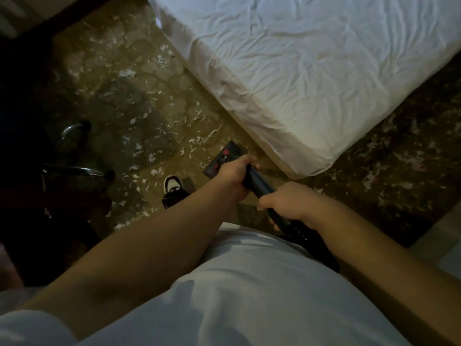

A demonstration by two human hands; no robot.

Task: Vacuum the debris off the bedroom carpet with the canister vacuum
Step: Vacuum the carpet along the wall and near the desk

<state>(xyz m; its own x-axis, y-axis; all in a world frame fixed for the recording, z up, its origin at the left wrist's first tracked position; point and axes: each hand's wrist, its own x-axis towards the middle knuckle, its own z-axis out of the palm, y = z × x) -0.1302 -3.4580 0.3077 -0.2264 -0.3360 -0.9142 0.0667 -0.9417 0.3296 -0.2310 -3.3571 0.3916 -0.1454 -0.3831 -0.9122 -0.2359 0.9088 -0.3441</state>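
Two hands hold the black plastic vacuum wand (259, 182). My left hand (235, 174) grips low on the tube, fingers (247, 159) curled round it. My right hand (290, 204) grips the handle end nearer my body, its fingers wrapped round it as well. The black floor head with red pedals (220, 158) sits on the brown patterned carpet (112, 101), just beside the corner of the white-sheeted bed (299, 71). White paper-like scraps of debris (127, 73) lie thick ahead and to the left of the head, and more lie on the darker carpet to the right of the bed.

I judge the step in hand to be a stroke along the bed's edge, with most of the carpet not yet cleaned. To do it well, I would:
- keep the head flat on the pile;
- push slowly away from me and overlap each pass;
- steer with the lower hand while the upper hand sets the angle;
- keep the head off the hanging sheet, which could be sucked in;
- work round the black-and-white shoe (172, 187) and the chrome chair legs (74, 171) on the left.

The canister itself is out of view.
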